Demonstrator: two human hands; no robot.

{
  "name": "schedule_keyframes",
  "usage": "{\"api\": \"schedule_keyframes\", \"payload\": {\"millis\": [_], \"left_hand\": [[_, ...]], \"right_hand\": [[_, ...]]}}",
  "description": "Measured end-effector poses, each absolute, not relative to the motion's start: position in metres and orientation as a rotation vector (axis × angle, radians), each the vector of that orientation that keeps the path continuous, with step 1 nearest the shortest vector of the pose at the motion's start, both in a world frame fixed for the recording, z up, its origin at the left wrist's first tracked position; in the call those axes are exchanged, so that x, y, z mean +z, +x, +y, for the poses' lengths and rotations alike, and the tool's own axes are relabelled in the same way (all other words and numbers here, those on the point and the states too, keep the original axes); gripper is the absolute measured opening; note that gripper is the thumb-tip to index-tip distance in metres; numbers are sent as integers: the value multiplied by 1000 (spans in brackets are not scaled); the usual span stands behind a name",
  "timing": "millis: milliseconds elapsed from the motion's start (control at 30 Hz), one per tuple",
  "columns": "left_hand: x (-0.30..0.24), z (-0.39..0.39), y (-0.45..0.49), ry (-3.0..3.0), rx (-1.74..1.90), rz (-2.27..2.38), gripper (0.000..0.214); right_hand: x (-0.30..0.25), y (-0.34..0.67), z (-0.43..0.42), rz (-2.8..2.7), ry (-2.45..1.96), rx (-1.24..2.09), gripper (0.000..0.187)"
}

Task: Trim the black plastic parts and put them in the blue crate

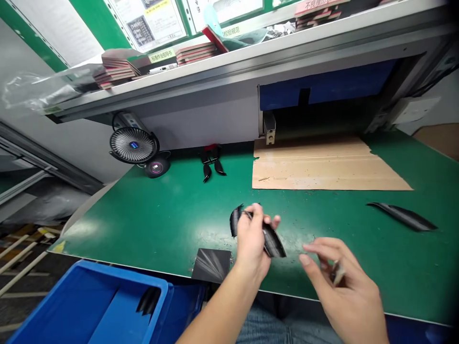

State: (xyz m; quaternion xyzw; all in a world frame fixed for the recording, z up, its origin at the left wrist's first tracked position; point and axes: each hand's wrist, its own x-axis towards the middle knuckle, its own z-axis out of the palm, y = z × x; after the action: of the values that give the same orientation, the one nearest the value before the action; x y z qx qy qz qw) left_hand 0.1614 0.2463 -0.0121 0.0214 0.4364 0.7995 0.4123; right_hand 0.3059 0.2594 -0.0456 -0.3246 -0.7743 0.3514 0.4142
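Note:
My left hand is closed around a long curved black plastic part, held a little above the green table. One end of the part curls out to the left of my fingers. My right hand hovers just to the right, fingers curled around a small slim tool that I cannot make out clearly. Another long black curved part lies on the table to the far right. A flat black square piece sits at the table's front edge.
A blue bin holding a black part stands below the front left edge. A sheet of cardboard lies at the back. Black-handled pliers, a small fan and a shelf with stacked pieces are behind.

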Motion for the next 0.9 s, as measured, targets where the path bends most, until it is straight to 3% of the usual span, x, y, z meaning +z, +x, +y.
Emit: {"api": "schedule_keyframes", "payload": {"millis": [67, 167, 333, 467, 567, 900], "left_hand": [[-8, 243, 168, 62, 2261, 1097, 23], [3, 233, 174, 82, 2254, 973, 23], [14, 220, 168, -159, 1991, 682, 34], [11, 216, 153, -388, 2182, 529, 42], [11, 213, 145, -448, 2278, 475, 43], [15, 215, 152, -349, 2325, 583, 45]], "right_hand": [[-49, 299, 253, -1868, -993, 1077, 23], [-46, 289, 251, -1891, -961, 1311, 25], [-41, 286, 250, -1996, -735, 1137, 16], [-49, 297, 238, -2056, -766, 1108, 35], [-57, 303, 229, -2099, -813, 1115, 33], [-46, 297, 237, -2174, -783, 1494, 30]]}}
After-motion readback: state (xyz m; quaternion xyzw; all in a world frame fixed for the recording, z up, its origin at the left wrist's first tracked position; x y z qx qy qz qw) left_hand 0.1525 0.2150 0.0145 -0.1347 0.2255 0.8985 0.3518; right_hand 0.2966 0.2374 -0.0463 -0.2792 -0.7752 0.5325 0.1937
